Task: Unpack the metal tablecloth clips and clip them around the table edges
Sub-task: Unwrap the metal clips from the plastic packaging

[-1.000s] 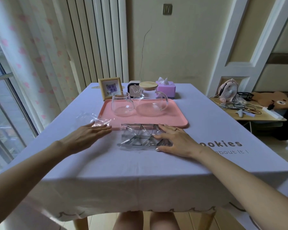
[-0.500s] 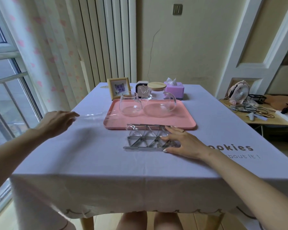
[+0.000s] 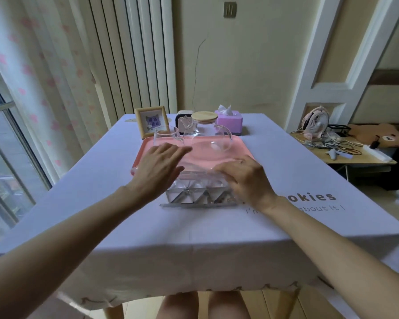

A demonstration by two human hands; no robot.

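On the table (image 3: 115,226), going left to right: the left hand (image 3: 158,170) hovers open with fingers spread flat, holding nothing, partly over the near-left corner of the pink tray (image 3: 244,149) and just beside the left end of the clip pack (image 3: 194,192). That pack, the metal tablecloth clips in what looks like clear wrapping, lies flat on the tablecloth (image 3: 194,238) just in front of the tray, about mid-table. The right hand (image 3: 244,178) is down on the pack's right end with fingers curled over its far edge; it looks like it's pinning or pinching the wrapping, but whether it has actually closed on anything can't be told from this angle. So this looks like the unpacking step, nothing clipped to any visible edge yet. The next move probably needs the left hand to drop onto the pack's left side and catch the film while the right holds things steady, then peel it open to get the clips out. One thing to watch: the glass cup (image 3: 165,134) and glass teapot (image 3: 207,137) sit on the tray right behind the hands, so a hard yank could bump them.
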